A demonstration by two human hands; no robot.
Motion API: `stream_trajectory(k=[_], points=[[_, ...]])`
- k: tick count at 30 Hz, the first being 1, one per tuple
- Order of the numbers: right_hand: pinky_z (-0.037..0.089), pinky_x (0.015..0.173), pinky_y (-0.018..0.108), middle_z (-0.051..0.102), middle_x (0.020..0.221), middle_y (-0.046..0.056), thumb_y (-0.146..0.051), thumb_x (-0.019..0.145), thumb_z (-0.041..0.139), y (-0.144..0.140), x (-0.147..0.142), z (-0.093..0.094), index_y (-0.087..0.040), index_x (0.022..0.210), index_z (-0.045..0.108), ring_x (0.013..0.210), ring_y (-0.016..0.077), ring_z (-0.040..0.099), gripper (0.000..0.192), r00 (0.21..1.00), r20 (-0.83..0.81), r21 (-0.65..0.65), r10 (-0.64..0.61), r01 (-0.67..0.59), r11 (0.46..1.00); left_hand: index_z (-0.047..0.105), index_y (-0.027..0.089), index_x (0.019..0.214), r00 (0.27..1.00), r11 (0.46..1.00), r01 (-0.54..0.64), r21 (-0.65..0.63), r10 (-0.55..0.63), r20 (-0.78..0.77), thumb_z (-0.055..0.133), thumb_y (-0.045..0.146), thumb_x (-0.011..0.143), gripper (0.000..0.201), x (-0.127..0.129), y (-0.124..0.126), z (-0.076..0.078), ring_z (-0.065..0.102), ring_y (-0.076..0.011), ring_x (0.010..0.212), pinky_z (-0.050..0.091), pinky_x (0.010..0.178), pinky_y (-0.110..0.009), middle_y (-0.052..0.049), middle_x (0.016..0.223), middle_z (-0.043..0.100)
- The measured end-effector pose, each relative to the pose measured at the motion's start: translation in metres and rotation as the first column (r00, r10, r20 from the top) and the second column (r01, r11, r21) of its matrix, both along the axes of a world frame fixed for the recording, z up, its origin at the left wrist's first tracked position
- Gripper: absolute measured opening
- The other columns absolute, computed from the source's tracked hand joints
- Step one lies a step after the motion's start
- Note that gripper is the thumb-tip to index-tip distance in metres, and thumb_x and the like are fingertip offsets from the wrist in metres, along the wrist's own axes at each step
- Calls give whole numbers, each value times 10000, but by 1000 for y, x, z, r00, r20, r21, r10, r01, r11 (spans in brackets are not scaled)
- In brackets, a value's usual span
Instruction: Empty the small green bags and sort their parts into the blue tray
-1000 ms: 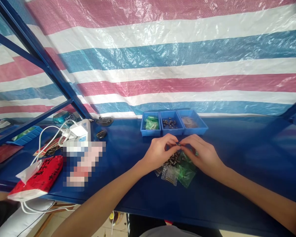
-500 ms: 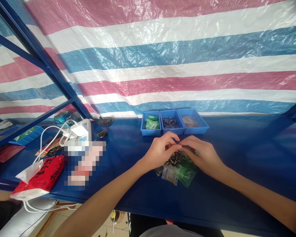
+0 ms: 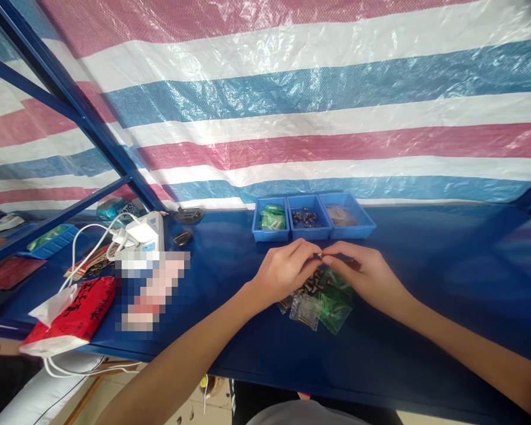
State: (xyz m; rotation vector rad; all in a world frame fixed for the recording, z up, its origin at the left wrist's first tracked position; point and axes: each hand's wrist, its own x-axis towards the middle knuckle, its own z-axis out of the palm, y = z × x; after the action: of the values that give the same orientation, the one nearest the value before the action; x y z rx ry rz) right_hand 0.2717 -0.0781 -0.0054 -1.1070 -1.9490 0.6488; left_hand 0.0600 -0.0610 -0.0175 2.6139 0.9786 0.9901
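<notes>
Striped tarpaulin (image 3: 292,106) in red, white and blue hangs behind a blue table (image 3: 425,283), which carries everything. At the far side of the table stand three small blue trays (image 3: 312,217) in a row: the left one holds green pieces, the middle one dark small parts, the right one brownish parts. To the left lie a white power strip (image 3: 148,231) with white cables and a red packet (image 3: 77,313).

Near the middle, just before the trays, the left hand (image 3: 283,273) and the right hand (image 3: 365,274) meet above a heap of small clear and green bags (image 3: 321,301) with dark metal parts.

Between both hands there is one small dark part (image 3: 319,256), held above the heap. It is too small to name more exactly. To do this step well, I think both wrists should rest on the table, and the part should stay low over the bags, so that it falls among them if it slips.

Thumb and forefinger of each hand are almost closed, pinching the part from both sides; the other fingers are loosely curled.
</notes>
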Motion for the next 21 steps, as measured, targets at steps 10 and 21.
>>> stream_trajectory(k=[10, 21], points=[[531, 565, 288, 750, 939, 47, -330, 982, 612, 1, 4, -8, -239, 1065, 682, 667, 179, 670, 141, 992, 119, 192, -38, 14, 981, 654, 181, 996, 978, 966, 28, -258, 26, 205, 516, 370, 1048, 239, 6, -1, 11, 612, -129, 715, 433, 651, -236, -12, 840, 669], [532, 647, 297, 732, 963, 54, -260, 1003, 591, 1, 7, -8, -231, 1068, 650, 746, 185, 674, 92, 977, 209, 436, -40, -57, 898, 645, 184, 1006, 960, 910, 72, -407, 49, 277, 415, 433, 1074, 345, 7, -1, 8, 567, -113, 630, 420, 622, -230, 15, 746, 598]])
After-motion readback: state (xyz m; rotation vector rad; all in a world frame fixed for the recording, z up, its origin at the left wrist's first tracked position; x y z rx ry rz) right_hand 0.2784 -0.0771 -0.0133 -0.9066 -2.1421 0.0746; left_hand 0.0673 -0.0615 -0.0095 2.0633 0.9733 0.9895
